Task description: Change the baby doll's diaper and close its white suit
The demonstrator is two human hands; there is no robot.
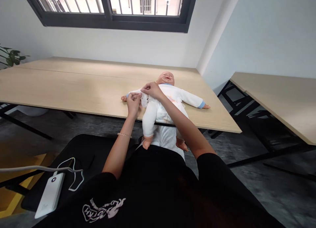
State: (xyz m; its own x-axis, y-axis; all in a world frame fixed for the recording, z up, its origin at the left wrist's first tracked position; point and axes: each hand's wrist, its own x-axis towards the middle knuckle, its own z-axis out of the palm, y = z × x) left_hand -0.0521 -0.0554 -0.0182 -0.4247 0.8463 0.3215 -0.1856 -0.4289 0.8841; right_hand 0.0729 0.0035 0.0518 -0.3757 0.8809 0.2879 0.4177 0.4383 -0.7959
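Hands, the left hand (133,103) and the right hand (152,90), stand near each other at one side of a doll (163,113), fingers drawn inward around bunched white fabric (144,100); whether either pinches it firmly I cannot tell. The right forearm crosses over the doll's body, and a bracelet (124,135) circles the left wrist. The doll lies on its back at the near edge of the pale surface (81,86), head toward the wall, arms spread, bare feet hanging past the edge. Its white top has blue cuffs. Below and to the left, a black chair (98,144) bears a white power bank (50,195) with a cable (41,169). A second surface (278,96) stands to the right; a barred window (109,20) sits above, and a plant (13,58) shows at far left.
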